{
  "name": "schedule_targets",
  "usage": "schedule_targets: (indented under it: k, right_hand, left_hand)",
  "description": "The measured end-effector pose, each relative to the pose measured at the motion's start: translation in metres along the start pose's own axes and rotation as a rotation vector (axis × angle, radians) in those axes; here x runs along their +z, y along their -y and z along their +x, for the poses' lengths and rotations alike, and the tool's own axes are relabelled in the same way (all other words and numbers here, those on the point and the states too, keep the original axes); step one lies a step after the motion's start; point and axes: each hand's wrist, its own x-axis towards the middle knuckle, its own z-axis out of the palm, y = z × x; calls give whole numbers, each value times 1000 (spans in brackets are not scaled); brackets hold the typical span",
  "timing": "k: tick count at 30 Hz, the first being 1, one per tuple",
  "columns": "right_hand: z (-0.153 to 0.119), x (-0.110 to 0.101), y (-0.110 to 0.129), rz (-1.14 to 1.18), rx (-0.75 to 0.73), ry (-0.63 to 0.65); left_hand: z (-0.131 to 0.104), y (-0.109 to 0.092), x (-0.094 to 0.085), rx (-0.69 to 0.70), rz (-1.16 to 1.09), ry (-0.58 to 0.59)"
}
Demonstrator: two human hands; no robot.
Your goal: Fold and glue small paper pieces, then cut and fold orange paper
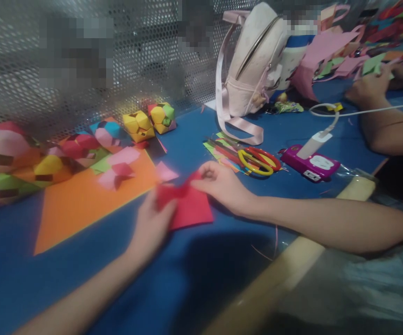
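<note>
A sheet of red paper (194, 209) is held over the blue table between my two hands, its far edge bent up. My left hand (154, 211) grips its left side, thumb on top and fingers partly hidden behind it. At the far right corner, my right hand (218, 184) pinches the paper between thumb and fingers. Just beyond lies a small pink paper piece (166, 171). A large orange sheet (96, 204) is spread to the left, with a pink and red folded piece (117, 174) on it. Motion blurs the left hand somewhat.
Colourful folded paper balls (138, 125) line the perforated metal screen (135, 56). Scissors (257, 160) with yellow and red handles lie on paper strips. Nearby are a purple power strip (309, 163) with a white cable and a pale backpack (250, 70). Another person's hands (372, 86) hold green paper at right.
</note>
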Motion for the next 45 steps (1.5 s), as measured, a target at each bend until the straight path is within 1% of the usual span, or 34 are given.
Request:
schedule_targets:
  k: [4, 9, 12, 14, 15, 17, 19, 22, 24, 28, 31, 33, 35, 37, 39, 41, 43, 45]
  right_hand:
    - [0, -1, 1, -13, -20, 22]
    - [0, -1, 1, -25, -27, 60]
    - [-2, 0, 3, -18, 39, 167]
    - [-5, 1, 3, -56, 82, 250]
    - [-6, 1, 3, -95, 84, 272]
    - [-7, 1, 2, -180, 49, 270]
    - [-5, -1, 0, -215, -4, 227]
    - [1, -5, -3, -172, -51, 187]
    - [6, -9, -2, -178, -57, 213]
    - [10, -17, 8, -329, -52, 334]
    - [8, -21, 18, -519, -94, 442]
    - [6, -22, 22, -596, -138, 476]
    - [5, -22, 23, -592, -158, 468]
    - [6, -21, 21, -530, -156, 415]
    - [7, -20, 17, -450, -136, 350]
    - [9, -19, 12, -374, -84, 293]
    - [11, -17, 8, -310, -22, 256]
    - [12, -15, 5, -268, 4, 226]
  left_hand:
    - [0, 2, -1, 0, 4, 1]
    - [0, 3, 1, -16, -71, -11]
    - [1, 4, 2, -36, -148, -13]
    - [2, 3, 3, -53, -207, -4]
    - [3, 3, 3, -64, -237, -4]
    - [4, 1, 4, -82, -291, -30]
    - [4, -3, 6, -102, -348, -54]
    - [3, -11, 7, -116, -467, -15]
    - [3, -14, 6, -108, -527, -8]
    - [4, -13, 2, -114, -461, -10]
    - [5, -9, 1, -140, -353, 65]
    - [5, -7, 2, -117, -226, 120]
    - [4, -5, 3, -84, -96, 161]
    - [5, -2, 2, -60, -31, 156]
    - [6, 1, 1, -47, -19, 122]
    - [7, 4, 0, -34, -30, 80]
    - [7, 4, 0, -28, -38, 69]
    - [6, 2, 1, -31, -26, 85]
